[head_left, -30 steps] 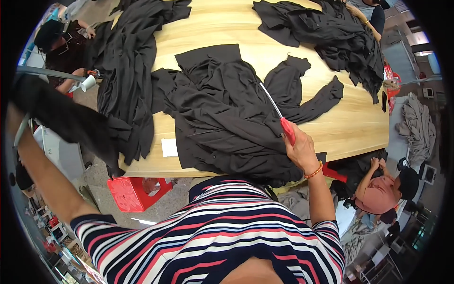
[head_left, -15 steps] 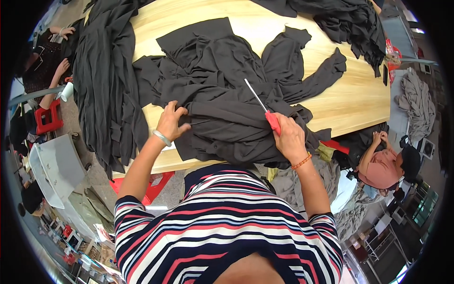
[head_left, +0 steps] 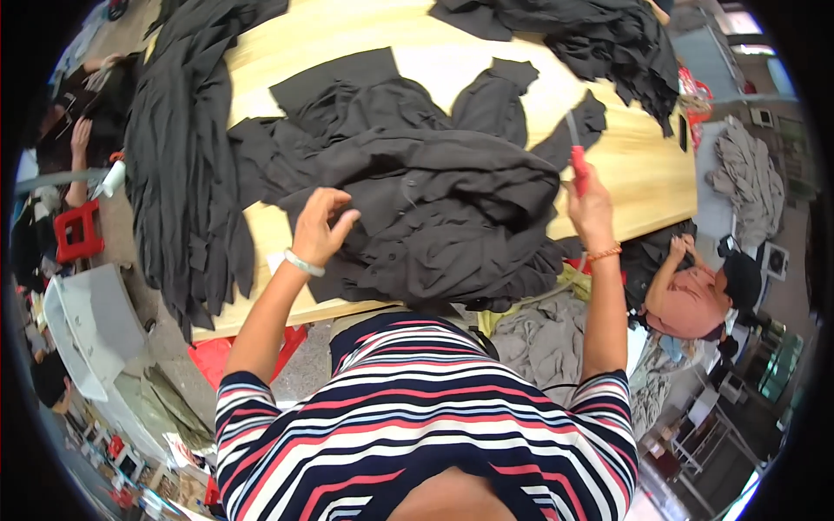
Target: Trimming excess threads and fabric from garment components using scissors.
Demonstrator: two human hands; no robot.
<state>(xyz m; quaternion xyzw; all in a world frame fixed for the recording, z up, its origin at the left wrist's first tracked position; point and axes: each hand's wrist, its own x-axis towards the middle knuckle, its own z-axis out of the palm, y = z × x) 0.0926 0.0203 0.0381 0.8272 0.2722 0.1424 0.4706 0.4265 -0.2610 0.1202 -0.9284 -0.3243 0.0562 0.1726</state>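
L hand [head_left: 323, 227] is over the near-left part of the dk garment [head_left: 452, 187], fingers half-curled, thumb apart, nothing seen in its grasp; can't tell if fingertips touch the cloth. Pale bangle [head_left: 304, 263] on that wrist. R hand [head_left: 592, 208] is wrapped round the red handle [head_left: 579, 167] of a tool w/ a slim metal shaft, which points away from the body, tip end near a dk sleeve [head_left: 589, 122]; bead bracelet [head_left: 605, 251] on the R wrist. Garment lies rumpled mid-table, btwn the 2 hands, near edge bunched in front of the wearer's striped top [head_left: 426, 399], a button or two visible. Wooden table [head_left: 638, 178] shows pale at R & at the far side. Dk cloth pile [head_left: 178, 165] runs along the table's L side, hanging past the near edge; another dk heap [head_left: 608, 43] sits far R, w/ a small flat black object [head_left: 683, 134] near the R edge. Red stool [head_left: 80, 233] is on the floor, far L. Grey cloth [head_left: 543, 343] is below the table, R of the wearer. Co-worker in pink top [head_left: 691, 302] sits at R.
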